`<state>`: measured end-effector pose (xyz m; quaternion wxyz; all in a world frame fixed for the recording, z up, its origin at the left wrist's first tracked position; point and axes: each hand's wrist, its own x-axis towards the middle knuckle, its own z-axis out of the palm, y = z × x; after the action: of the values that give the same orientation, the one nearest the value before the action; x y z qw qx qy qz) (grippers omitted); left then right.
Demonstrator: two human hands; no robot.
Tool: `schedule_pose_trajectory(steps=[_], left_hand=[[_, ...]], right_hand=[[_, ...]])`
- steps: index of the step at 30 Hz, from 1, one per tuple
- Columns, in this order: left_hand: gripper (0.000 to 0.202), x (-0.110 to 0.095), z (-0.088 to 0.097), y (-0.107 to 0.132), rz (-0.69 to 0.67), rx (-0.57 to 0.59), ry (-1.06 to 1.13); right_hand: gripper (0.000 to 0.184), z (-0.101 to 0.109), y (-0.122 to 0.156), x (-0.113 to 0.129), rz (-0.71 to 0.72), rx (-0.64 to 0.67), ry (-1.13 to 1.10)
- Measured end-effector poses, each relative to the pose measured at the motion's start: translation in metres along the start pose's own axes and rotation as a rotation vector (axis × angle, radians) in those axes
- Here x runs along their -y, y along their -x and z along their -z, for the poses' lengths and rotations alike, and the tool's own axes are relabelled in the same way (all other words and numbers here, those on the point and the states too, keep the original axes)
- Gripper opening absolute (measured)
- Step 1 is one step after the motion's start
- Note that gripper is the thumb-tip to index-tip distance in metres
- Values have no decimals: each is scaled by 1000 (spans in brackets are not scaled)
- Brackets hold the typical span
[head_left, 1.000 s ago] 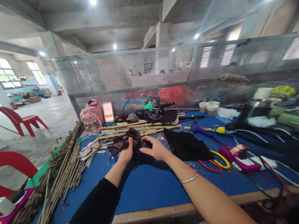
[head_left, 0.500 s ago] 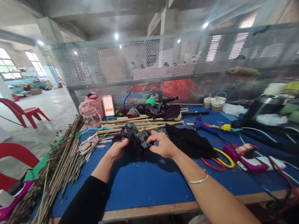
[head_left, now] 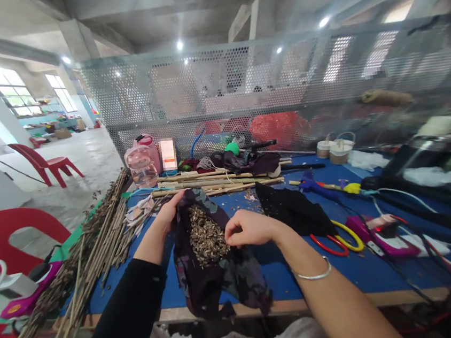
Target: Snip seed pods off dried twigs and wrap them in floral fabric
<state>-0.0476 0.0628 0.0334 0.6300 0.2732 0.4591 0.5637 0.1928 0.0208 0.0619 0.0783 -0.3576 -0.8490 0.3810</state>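
A dark camouflage-patterned cloth [head_left: 200, 295] lies spread in front of me, its lower end over the table's front edge. On it rests a heap of small dry brown plant bits [head_left: 206, 238]. My left hand [head_left: 169, 212] is closed on the cloth's upper left edge, its fingertips partly hidden. At the right side of the heap, my right hand [head_left: 251, 226] is curled in a pinch; whatever sits between those fingertips is too small to make out. A black cloth [head_left: 294, 210] lies right of that hand, over scissors with red and yellow handles [head_left: 347, 237].
Dry stalks [head_left: 96, 242] lie along the left side of the blue table [head_left: 140, 275]. Thin sticks [head_left: 219, 182] cross its back, near a clear pink jug [head_left: 141, 167]. A perforated metal screen [head_left: 208, 84] stands behind. Cables and a magenta device [head_left: 386, 238] are at right.
The bunched cloth has been opened out toward me, uncovering the dry heap. My left hand has moved up slightly along its edge; my right hand stays near the cloth's right side, lower.
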Motion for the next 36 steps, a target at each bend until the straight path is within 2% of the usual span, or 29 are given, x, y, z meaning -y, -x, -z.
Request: schedule_pose_trajectory(steps=[1,3,5,7,11,14,18,23,27,29,34,36], left_hand=[[34,-2,1,0,45,14,1],[32,-5,2,0,137,40,25],[28,-7,0,1,126,25,68],[25,-7,-2,0,93,-20,90],[23,-3,-3,-6,41,-139,91],[21,1,-2,-10,41,-126,113],[17,4,0,-13,22,-145,134],[13,6,0,-15,-21,-223,190],[14,9,-6,-13,-51,-181,262],[15,12,-9,-11,-71,-148,267],[13,12,-13,-7,-97,-109,246],[14,10,-13,-6,-109,-96,257]], right_hand=[[18,2,-1,0,1,-59,-11],[25,4,-5,-3,-20,-259,4],[26,5,-11,-12,-63,-450,39],[31,5,-17,-24,-123,-535,78],[50,3,-18,-45,-354,-476,105],[50,1,-15,-49,-470,-367,113],[31,4,-18,-47,-366,-361,276],[27,29,-31,-60,-385,-438,311],[28,48,-39,-66,-393,-511,319],[27,49,-42,-60,-360,-480,241],[30,39,-45,-42,-329,-332,-252],[30,38,-46,-44,-356,-360,-253]])
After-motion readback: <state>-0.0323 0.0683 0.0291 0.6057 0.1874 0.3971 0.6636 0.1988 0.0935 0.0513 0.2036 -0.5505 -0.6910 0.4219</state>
